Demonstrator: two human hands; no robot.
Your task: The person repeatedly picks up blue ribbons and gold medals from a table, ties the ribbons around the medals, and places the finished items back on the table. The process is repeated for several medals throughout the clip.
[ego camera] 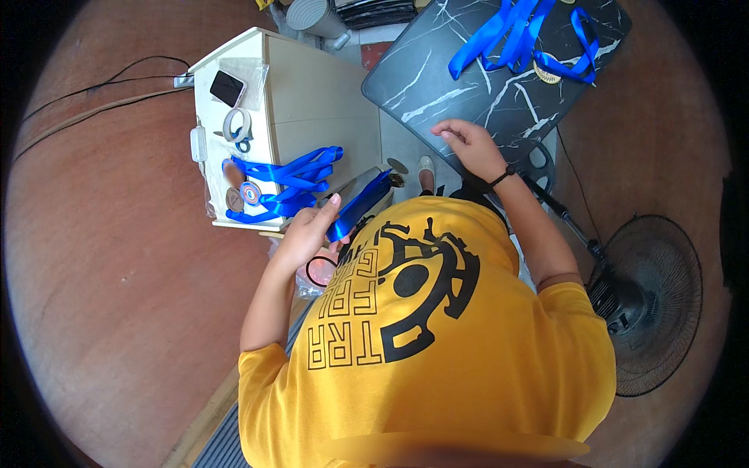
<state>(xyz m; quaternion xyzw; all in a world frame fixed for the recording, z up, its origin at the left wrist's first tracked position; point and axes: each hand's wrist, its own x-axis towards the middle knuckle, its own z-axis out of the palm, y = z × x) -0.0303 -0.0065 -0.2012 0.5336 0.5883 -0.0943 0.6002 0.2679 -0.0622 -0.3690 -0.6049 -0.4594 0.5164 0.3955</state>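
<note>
My left hand [307, 234] grips a flat bundle of blue ribbons [361, 206], whose frayed-looking end points toward the upper right. Over the near edge of the black marble-patterned table [433, 64] is my right hand [471, 146], fingers loosely curled and holding nothing that shows. Blue-ribboned medals [250, 193] lie on the white cabinet [209, 137] to the left, their ribbons spread over its edge. On the far right part of the table rests a round gold-coloured medal [547, 69] among more blue ribbons [509, 38].
A smartphone [227, 88], a roll of tape [236, 125] and blue-handled scissors [243, 145] are on the cabinet. A black fan [649, 304] stands at the right. Cables [105, 85] run to the cabinet's left side. A plastic bag [310, 286] lies below my left hand.
</note>
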